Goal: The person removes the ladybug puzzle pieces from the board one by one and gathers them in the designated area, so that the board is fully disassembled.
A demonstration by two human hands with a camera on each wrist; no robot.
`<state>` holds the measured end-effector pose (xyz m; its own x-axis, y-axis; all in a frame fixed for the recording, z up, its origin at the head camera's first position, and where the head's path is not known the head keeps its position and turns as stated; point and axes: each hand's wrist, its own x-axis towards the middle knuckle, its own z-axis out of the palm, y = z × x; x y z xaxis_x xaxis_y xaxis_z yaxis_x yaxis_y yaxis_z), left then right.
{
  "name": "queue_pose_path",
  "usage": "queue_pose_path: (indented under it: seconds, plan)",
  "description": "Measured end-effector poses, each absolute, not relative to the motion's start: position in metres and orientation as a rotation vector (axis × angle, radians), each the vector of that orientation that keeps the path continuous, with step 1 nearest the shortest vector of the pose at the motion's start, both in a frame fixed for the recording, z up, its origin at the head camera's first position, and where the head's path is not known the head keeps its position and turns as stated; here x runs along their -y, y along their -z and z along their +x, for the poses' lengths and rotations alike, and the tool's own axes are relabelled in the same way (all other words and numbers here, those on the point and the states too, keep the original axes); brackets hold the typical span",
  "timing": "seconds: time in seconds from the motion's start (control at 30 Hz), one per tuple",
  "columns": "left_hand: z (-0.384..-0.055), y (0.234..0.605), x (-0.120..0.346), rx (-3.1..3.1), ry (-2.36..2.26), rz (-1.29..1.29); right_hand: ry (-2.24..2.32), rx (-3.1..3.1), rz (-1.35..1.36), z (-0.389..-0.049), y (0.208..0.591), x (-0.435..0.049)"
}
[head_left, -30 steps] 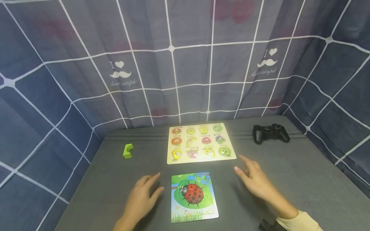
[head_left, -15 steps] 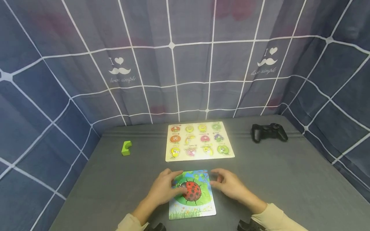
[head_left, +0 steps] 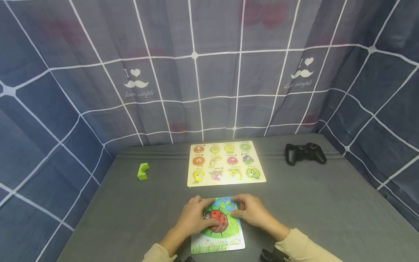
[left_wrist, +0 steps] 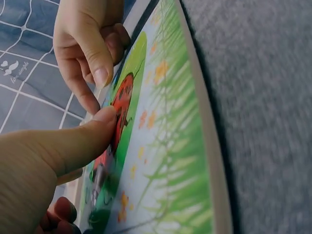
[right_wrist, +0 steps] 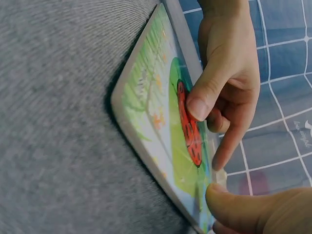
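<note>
A jigsaw puzzle (head_left: pixel 226 238) with a red ladybug on green lies in a thin tray near the front of the table. My left hand (head_left: pixel 193 214) reaches over its left side, the thumb (left_wrist: pixel 105 117) on the ladybug and the index finger stretched toward the far edge. At the far right corner is my right hand (head_left: pixel 253 211), its thumb (right_wrist: pixel 219 190) over the puzzle's surface and its index finger right at the far edge. Both hands' fingers are spread around the pieces, and no piece appears lifted from the tray.
Behind the puzzle lies a pale wooden board (head_left: pixel 226 182) with several fruit and vegetable pictures. A green notched block (head_left: pixel 143 171) is at the left. To the back right sits a black game controller (head_left: pixel 305 153). A checked blue curtain (head_left: pixel 216 76) encloses the grey-covered table (head_left: pixel 314 207).
Both hands have come in from the sides onto the puzzle. In the last half second the right hand has moved left onto its far corner; the left has shifted slightly right.
</note>
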<state>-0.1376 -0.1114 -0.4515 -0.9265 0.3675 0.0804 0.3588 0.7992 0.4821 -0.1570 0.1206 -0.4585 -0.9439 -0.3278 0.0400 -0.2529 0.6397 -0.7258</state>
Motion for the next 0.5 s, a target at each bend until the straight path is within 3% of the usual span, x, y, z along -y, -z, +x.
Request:
queue_pose_path:
  seconds: [0.5]
  plan:
    - [-0.1443,0.4549,0.1168,-2.869,-0.945,0.563,1.086,-2.841,-0.510,-0.1537,0.4568,-0.1139]
